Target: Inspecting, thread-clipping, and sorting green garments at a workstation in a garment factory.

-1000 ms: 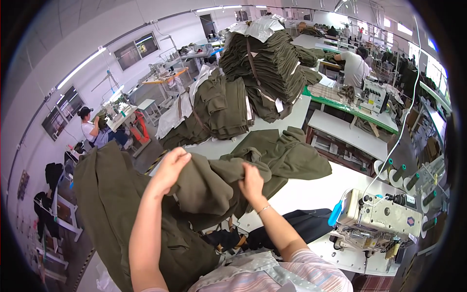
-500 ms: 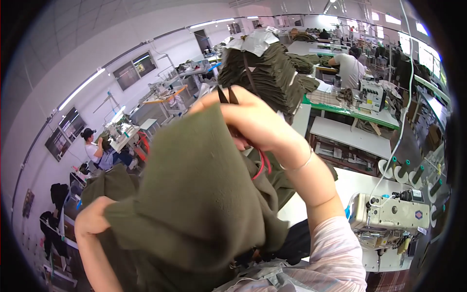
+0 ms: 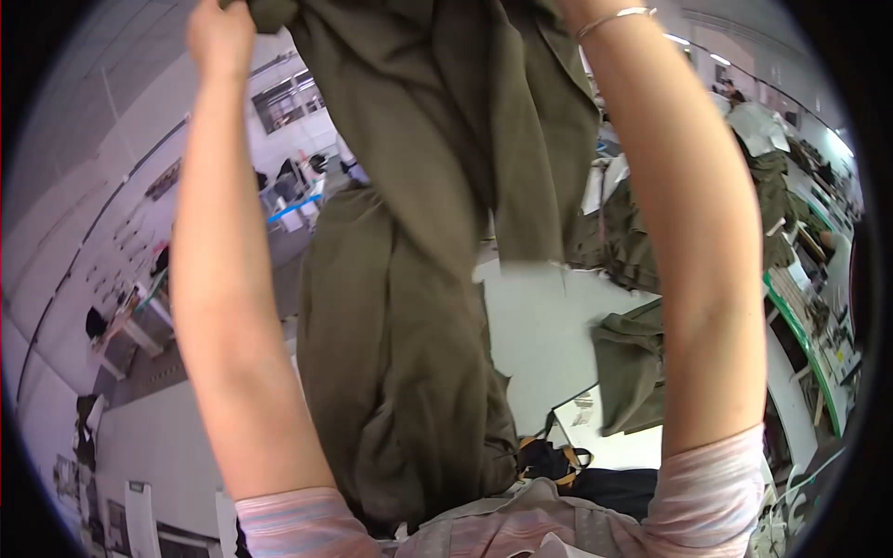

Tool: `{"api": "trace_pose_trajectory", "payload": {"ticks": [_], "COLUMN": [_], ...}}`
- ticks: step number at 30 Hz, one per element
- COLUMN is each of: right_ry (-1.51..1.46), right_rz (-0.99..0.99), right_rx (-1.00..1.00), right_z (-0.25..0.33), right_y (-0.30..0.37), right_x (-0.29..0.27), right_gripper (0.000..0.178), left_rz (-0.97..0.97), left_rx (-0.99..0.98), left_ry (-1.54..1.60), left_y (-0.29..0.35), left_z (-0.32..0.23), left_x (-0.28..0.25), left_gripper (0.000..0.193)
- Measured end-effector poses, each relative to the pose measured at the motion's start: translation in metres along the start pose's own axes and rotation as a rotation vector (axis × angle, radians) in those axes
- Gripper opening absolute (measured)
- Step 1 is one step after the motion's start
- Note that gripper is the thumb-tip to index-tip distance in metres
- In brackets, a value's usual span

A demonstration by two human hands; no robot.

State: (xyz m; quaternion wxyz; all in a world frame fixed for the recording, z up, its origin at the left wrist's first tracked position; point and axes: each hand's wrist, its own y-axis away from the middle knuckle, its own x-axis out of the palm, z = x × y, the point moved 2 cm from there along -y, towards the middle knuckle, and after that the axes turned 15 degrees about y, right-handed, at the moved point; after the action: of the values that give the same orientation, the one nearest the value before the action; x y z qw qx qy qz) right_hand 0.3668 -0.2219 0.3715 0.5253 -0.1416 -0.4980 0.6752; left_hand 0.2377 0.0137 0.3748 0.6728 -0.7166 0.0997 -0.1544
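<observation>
High at the upper left, my left hand [image 3: 221, 37] is closed on the edge of an olive-green cloth garment [image 3: 409, 121]. The garment hangs down in long folds between my raised arms, its lower edge blurred by motion. My right hand is cut off by the upper edge; its wrist [image 3: 609, 26], with a silver bracelet, shows beside the garment, but the fingers do not. Below and behind it, more olive-green cloth [image 3: 372, 372] drapes in front of my body. Where the two cloths overlap, I cannot tell whether they join.
Another olive-green piece [image 3: 628, 372] lies on a white table [image 3: 539, 325] inside my right arm. A black bag with tan straps [image 3: 553, 460] is close to my body. Piled garments [image 3: 767, 177] and a green-edged worktable [image 3: 805, 344] stand at right.
Both arms have risen and spread, lifting the garment high. The black-bladed scissors with red handles in my right hand are out of sight. My view has swung left.
</observation>
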Motion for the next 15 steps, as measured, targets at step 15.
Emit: {"api": "trace_pose_trajectory", "payload": {"ticks": [15], "right_ry": [0.074], "right_rz": [1.037], "right_rx": [0.404], "right_z": [-0.051], "right_y": [0.349], "right_x": [-0.052], "right_gripper": [0.056], "left_rz": [0.902], "left_rx": [-0.535], "left_ry": [-0.128], "left_y": [0.301], "left_z": [-0.114], "left_x": [-0.219], "left_gripper": [0.054]}}
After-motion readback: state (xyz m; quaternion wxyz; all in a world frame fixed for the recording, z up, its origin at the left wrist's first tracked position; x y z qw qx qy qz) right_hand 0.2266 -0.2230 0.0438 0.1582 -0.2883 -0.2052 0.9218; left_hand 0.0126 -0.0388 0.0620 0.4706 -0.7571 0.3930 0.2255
